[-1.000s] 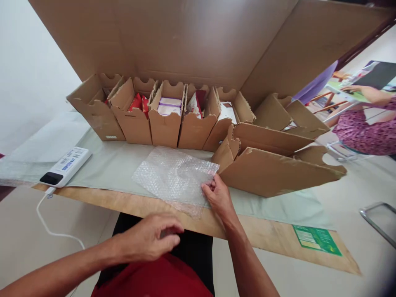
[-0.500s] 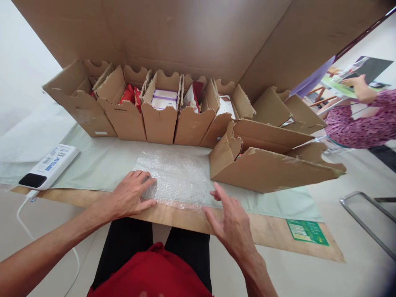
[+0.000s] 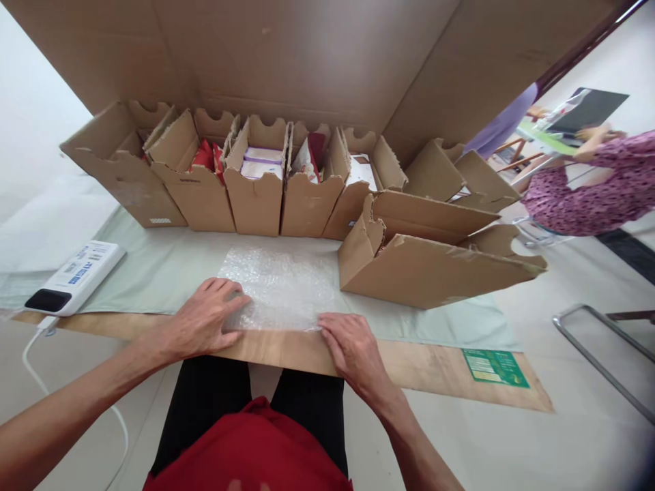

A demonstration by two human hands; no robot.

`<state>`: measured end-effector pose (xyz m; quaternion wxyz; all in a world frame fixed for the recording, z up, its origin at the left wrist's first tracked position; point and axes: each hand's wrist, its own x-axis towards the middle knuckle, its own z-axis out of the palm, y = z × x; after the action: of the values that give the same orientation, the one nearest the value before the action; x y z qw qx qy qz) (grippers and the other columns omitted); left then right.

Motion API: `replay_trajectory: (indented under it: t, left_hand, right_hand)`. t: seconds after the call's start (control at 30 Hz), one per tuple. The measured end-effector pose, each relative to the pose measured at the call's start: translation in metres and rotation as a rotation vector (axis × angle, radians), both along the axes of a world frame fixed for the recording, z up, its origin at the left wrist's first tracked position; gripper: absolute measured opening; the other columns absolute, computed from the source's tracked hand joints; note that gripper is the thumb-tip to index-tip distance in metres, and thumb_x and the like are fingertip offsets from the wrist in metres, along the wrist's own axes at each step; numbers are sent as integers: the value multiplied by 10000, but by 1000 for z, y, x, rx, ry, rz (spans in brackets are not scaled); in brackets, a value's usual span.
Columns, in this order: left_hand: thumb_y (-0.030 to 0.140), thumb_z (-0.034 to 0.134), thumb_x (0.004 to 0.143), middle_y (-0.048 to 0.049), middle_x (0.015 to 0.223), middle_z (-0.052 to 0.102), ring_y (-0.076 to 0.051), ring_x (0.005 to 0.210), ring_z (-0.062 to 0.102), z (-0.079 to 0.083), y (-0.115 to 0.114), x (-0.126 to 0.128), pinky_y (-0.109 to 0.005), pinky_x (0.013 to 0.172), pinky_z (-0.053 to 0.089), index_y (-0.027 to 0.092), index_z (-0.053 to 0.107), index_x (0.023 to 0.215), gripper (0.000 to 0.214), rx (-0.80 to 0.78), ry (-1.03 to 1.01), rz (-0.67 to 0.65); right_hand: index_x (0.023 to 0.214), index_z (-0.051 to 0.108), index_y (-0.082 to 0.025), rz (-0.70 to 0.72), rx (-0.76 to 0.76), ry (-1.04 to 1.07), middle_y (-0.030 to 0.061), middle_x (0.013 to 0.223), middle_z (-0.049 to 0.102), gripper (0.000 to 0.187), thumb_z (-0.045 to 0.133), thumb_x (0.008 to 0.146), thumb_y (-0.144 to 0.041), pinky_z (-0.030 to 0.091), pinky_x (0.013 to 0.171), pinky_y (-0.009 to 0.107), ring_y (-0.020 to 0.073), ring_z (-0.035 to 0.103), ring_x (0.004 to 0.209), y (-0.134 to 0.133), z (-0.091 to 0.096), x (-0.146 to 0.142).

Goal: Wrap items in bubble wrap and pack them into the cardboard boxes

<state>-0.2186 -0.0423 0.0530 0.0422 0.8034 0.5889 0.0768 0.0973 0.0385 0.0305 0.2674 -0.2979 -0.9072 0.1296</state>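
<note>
Now R hand back @ bubble wrap cnr.

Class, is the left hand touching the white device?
No, the left hand touches the left side of the bubble wrap, apart from the white device.

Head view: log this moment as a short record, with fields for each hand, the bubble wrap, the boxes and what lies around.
Left hand: fingers spread at the left edge of the bubble wrap
Right hand: at the wrap's near right corner; grip unclear
Bubble wrap: spread on a pale green cloth
Box row: open-topped cardboard, beyond the wrap; one holds red packets
Near box: open-topped cardboard, right of the wrap
Far left: white device with a dark screen
Background right: person in patterned purple
</note>
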Motion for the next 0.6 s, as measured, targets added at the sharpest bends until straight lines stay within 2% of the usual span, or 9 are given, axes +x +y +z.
replay_trajectory:
  t: [0.1, 0.13, 0.2, 0.27, 0.3, 0.37, 0.43, 0.53, 0.6]
  left_hand:
    - [169, 559, 782, -113, 1235, 665, -302, 1180, 586, 6, -6, -9, -476, 1055, 414, 206, 691, 1004, 261, -25, -131, -34]
    - [166, 524, 797, -86, 1193, 694, -278, 1150, 609, 8, -7, -12, -438, 1027, 438, 216, 690, 958, 236, -61, -203, -9]
    - [215, 477, 848, -37, 1019, 738, -221, 964, 660, 11, -8, -15, -334, 853, 498, 227, 685, 904, 216, -190, -344, 94]
    - [310, 473, 881, -3, 823, 710, -177, 743, 626, 13, -6, -15, -271, 660, 463, 219, 677, 862, 224, -320, -441, 209]
    - [355, 479, 885, 8, 758, 679, -163, 680, 592, 13, -4, -14, -261, 613, 433, 213, 665, 828, 240, -356, -480, 255]
    - [419, 501, 875, 18, 695, 630, -155, 649, 562, 13, 1, -13, -257, 596, 410, 205, 629, 763, 274, -371, -569, 321]
    - [466, 534, 854, 16, 690, 620, -162, 669, 575, 13, 5, -13, -262, 616, 426, 203, 607, 738, 296, -382, -676, 365]
    - [516, 602, 816, -3, 743, 664, -191, 725, 636, 14, 4, -19, -291, 668, 481, 206, 614, 794, 311, -433, -824, 411]
    - [527, 651, 794, -18, 800, 705, -226, 802, 684, 12, -1, -23, -324, 719, 516, 213, 623, 1008, 381, -446, -904, 459]
  right_hand:
    - [985, 684, -223, -33, -208, 75, 44, 961, 768, 187, 500, 1018, -220, 523, 854, 367, 211, 717, 910, 1, 18, 14]
    - [986, 684, -232, -66, -268, 88, 41, 950, 763, 164, 522, 1005, -251, 532, 850, 359, 213, 713, 908, 1, 22, 19]
    - [1081, 676, -243, -128, -368, 107, 45, 986, 757, 162, 590, 953, -295, 544, 891, 367, 228, 705, 964, 2, 24, 29]
    - [1237, 629, -242, -155, -453, 119, 61, 1084, 747, 354, 644, 888, -302, 541, 951, 392, 243, 693, 1042, 4, 21, 35]
    - [1292, 601, -236, -158, -491, 126, 70, 1122, 740, 433, 647, 865, -291, 540, 962, 399, 243, 691, 1054, 5, 17, 36]
    - [1321, 582, -222, -157, -555, 149, 78, 1118, 738, 484, 625, 841, -265, 553, 934, 392, 228, 701, 1002, 10, 10, 34]
    - [1296, 588, -210, -161, -619, 196, 62, 1008, 745, 447, 591, 851, -259, 566, 861, 368, 202, 701, 883, 16, 3, 28]
    - [1258, 587, -200, -188, -708, 323, 28, 877, 711, 389, 590, 886, -313, 558, 777, 338, 179, 676, 787, 19, -3, 19]
    - [1249, 578, -200, -214, -764, 404, 21, 872, 692, 391, 614, 890, -350, 554, 762, 328, 175, 675, 787, 18, -6, 15]
